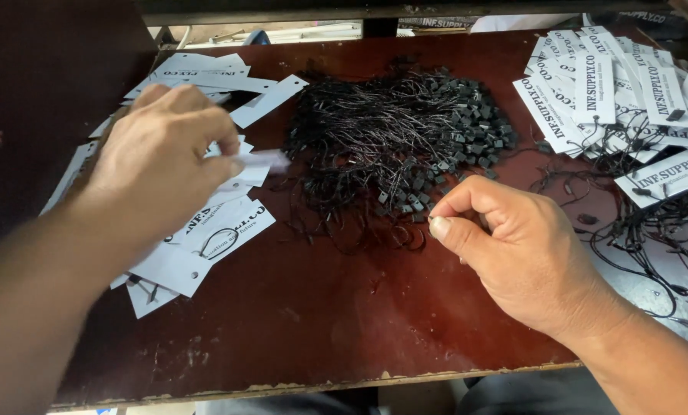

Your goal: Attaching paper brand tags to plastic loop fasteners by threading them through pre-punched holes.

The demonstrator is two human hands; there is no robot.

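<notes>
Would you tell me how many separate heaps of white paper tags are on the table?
2. One heap of white tags lies left, under the left hand; the strung heap sits at the far right. More may lie outside the frame.

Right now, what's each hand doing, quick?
Left hand: closed on a white paper tag over the loose tag pile.
Right hand: fingertips pinched at the black string pile; what it grips cannot be told.
</notes>
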